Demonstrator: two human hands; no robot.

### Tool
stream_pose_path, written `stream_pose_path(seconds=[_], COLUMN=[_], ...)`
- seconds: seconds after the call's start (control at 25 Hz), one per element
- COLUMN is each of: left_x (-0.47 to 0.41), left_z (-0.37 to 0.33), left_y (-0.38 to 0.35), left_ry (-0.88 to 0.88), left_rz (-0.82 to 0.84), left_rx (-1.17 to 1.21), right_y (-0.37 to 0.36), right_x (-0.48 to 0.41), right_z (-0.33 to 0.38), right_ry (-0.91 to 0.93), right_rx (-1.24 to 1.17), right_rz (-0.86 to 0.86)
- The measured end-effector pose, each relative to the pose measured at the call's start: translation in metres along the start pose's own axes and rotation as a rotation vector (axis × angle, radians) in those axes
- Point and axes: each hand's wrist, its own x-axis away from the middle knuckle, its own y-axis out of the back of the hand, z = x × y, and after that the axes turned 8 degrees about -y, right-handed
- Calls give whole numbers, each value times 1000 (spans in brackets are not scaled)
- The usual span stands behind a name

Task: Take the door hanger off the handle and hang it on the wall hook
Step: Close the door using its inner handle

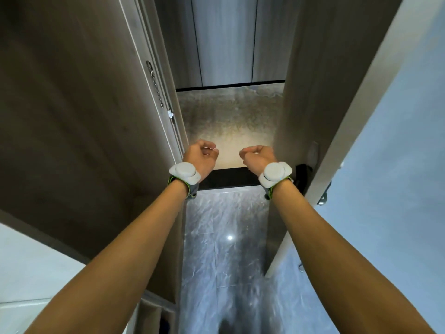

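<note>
My left hand [201, 156] and my right hand [258, 156] are held out side by side in an open doorway, fingers curled into loose fists with nothing in them. Each wrist carries a white puck on a strap. The open door [310, 92] stands on the right, its edge towards me. Its black handle [304, 175] sticks out just right of my right wrist. A pale flat piece [313, 150] sits on the door face above the handle; I cannot tell what it is. I see no clear door hanger or wall hook.
The door frame [154, 92] on the left carries a metal security chain [156, 85]. A metal lever [323, 197] shows on the door's other side. Beyond the dark threshold [228, 178] lies a speckled corridor floor and a panelled wall. Glossy grey tiles are underfoot.
</note>
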Motion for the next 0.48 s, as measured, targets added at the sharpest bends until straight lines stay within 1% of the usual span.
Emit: stream_pose_path(seconds=[0.16, 0.28, 0.36, 0.48], left_x=[23, 39, 54, 72], left_z=[-21, -32, -39, -49], left_y=[-45, -77, -100, -128], left_ry=[-11, -4, -11, -30], left_rz=[56, 100, 126, 168], left_rx=[7, 7, 5, 27], right_y=[53, 89, 115, 151], right_x=[16, 30, 38, 48], right_z=[-27, -43, -59, -76], right_ry=[-24, -36, -63, -58], right_rx=[-21, 73, 34, 30], right_rz=[-44, -41, -30, -70])
